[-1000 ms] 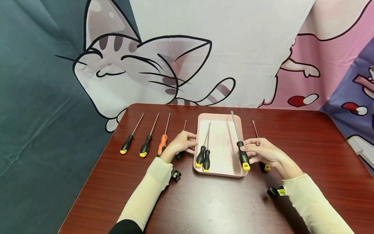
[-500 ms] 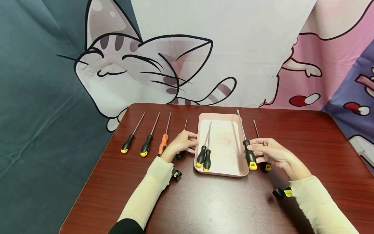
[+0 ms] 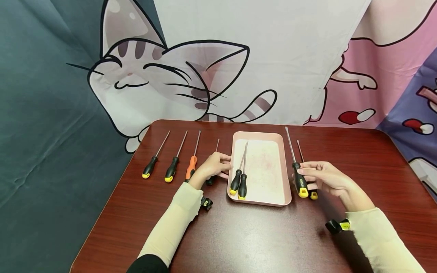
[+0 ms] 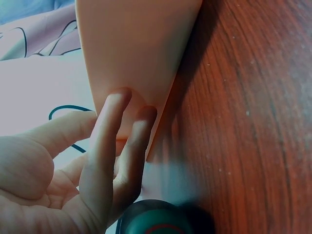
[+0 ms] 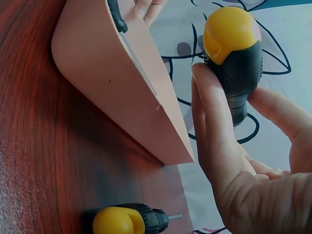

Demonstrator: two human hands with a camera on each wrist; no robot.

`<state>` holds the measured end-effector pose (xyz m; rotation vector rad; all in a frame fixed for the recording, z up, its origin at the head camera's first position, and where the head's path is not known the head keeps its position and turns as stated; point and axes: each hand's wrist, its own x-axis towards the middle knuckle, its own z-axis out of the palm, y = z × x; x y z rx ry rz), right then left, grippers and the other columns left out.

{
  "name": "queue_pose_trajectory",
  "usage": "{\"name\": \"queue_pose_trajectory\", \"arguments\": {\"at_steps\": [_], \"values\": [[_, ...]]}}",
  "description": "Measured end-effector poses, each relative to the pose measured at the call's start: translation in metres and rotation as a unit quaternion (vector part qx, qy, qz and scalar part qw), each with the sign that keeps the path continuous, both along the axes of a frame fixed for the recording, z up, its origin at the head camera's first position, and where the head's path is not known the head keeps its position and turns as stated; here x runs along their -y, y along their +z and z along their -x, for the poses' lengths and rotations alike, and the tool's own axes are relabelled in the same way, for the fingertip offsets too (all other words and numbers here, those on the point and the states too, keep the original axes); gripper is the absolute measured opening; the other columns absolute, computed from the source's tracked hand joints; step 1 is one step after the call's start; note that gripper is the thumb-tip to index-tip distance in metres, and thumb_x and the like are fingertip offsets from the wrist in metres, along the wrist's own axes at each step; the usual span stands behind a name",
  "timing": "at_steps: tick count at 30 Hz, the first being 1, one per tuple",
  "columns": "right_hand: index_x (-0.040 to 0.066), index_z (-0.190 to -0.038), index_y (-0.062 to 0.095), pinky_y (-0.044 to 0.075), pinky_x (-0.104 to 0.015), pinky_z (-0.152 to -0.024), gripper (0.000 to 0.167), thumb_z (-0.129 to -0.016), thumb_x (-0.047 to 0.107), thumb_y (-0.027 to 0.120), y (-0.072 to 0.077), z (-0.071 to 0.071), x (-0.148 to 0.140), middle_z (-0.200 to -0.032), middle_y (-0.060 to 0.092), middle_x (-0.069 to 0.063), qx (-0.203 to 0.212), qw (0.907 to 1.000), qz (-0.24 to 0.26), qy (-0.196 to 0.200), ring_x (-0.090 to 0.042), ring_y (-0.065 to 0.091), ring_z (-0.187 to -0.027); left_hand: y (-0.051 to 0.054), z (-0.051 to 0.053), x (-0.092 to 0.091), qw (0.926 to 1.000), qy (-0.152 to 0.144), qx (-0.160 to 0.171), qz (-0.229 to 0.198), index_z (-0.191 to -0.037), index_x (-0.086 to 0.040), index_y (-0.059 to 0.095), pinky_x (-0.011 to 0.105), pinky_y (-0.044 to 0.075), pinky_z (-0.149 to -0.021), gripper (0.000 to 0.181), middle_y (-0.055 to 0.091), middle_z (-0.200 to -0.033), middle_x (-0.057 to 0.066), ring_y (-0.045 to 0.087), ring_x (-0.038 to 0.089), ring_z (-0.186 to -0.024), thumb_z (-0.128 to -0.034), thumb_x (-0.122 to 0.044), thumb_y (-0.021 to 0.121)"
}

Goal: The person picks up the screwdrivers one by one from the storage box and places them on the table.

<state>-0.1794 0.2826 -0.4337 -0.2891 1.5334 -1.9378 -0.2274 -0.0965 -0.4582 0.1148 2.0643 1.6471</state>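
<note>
My right hand [image 3: 331, 180] pinches a black and yellow screwdriver [image 3: 300, 180] by its handle, just beyond the tray's right side, with the metal tip pointing away. In the right wrist view this screwdriver [image 5: 239, 68] hangs raised between thumb and fingers. A pale pink tray [image 3: 269, 170] lies on the table, with two black and yellow screwdrivers, one [image 3: 235, 182] beside the other [image 3: 242, 185], at its left side. My left hand [image 3: 212, 167] touches the tray's left wall with extended fingers; in the left wrist view the fingertips rest against that wall [image 4: 141, 53].
Another screwdriver [image 3: 313, 195] lies right of the tray, partly behind my right hand. Left of the tray are an orange-handled screwdriver [image 3: 191, 165], two black and yellow ones, one [image 3: 172, 170] nearer than the other [image 3: 149, 168], and one [image 3: 210, 181] partly under my left hand.
My right hand has carried the screwdriver rightward, from over the tray's right part to outside its right edge. The left hand and the tray stay in place.
</note>
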Motion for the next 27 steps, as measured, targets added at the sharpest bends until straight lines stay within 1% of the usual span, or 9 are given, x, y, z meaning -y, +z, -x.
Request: {"name": "queue_pose_trajectory", "arguments": {"at_steps": [3, 11, 17, 20, 27], "values": [[0.007, -0.114, 0.067, 0.064, -0.036, -0.075, 0.026, -0.104, -0.003, 0.045, 0.001, 0.0, -0.003, -0.104, 0.074, -0.01, 0.002, 1.0, 0.006, 0.002, -0.02, 0.072, -0.092, -0.001, 0.0, 0.0, 1.0, 0.001, 0.001, 0.0, -0.142, 0.01, 0.048, 0.038, 0.064, -0.071, 0.048, 0.062, -0.121, 0.028, 0.07, 0.03, -0.094, -0.0959, 0.004, 0.062], [0.005, -0.115, 0.068, 0.063, -0.038, -0.078, 0.031, -0.104, -0.006, 0.04, 0.001, 0.0, -0.012, -0.106, 0.073, -0.013, -0.001, 0.9997, 0.021, 0.013, -0.023, 0.072, -0.094, -0.001, 0.0, 0.001, 1.0, 0.001, 0.004, -0.001, -0.143, 0.009, 0.047, 0.038, 0.064, -0.071, 0.049, 0.062, -0.123, 0.028, 0.07, 0.032, -0.096, -0.0961, 0.003, 0.062], [0.004, -0.115, 0.069, 0.063, -0.04, -0.079, 0.031, -0.104, -0.005, 0.042, 0.002, -0.002, -0.019, -0.105, 0.074, -0.011, -0.008, 0.9999, 0.005, 0.006, -0.023, 0.072, -0.093, -0.001, -0.001, 0.001, 1.0, -0.001, 0.002, 0.004, -0.143, 0.009, 0.046, 0.038, 0.064, -0.071, 0.05, 0.062, -0.122, 0.027, 0.07, 0.032, -0.094, -0.0963, 0.003, 0.062], [0.006, -0.114, 0.07, 0.063, -0.04, -0.079, 0.032, -0.104, -0.004, 0.041, 0.001, -0.002, -0.022, -0.104, 0.074, -0.01, -0.009, 1.0, -0.002, 0.001, -0.022, 0.072, -0.092, -0.001, -0.002, 0.002, 1.0, 0.0, 0.001, 0.009, -0.144, 0.008, 0.046, 0.038, 0.064, -0.072, 0.05, 0.063, -0.122, 0.027, 0.07, 0.031, -0.093, -0.0964, 0.003, 0.062], [0.008, -0.113, 0.072, 0.063, -0.04, -0.079, 0.034, -0.104, -0.005, 0.041, -0.002, -0.002, -0.028, -0.106, 0.073, -0.015, 0.003, 0.9998, 0.018, -0.006, -0.022, 0.072, -0.093, -0.002, -0.003, 0.003, 1.0, 0.004, 0.002, 0.008, -0.143, 0.008, 0.047, 0.037, 0.064, -0.071, 0.049, 0.063, -0.12, 0.026, 0.071, 0.029, -0.091, -0.0962, 0.003, 0.062]]}}
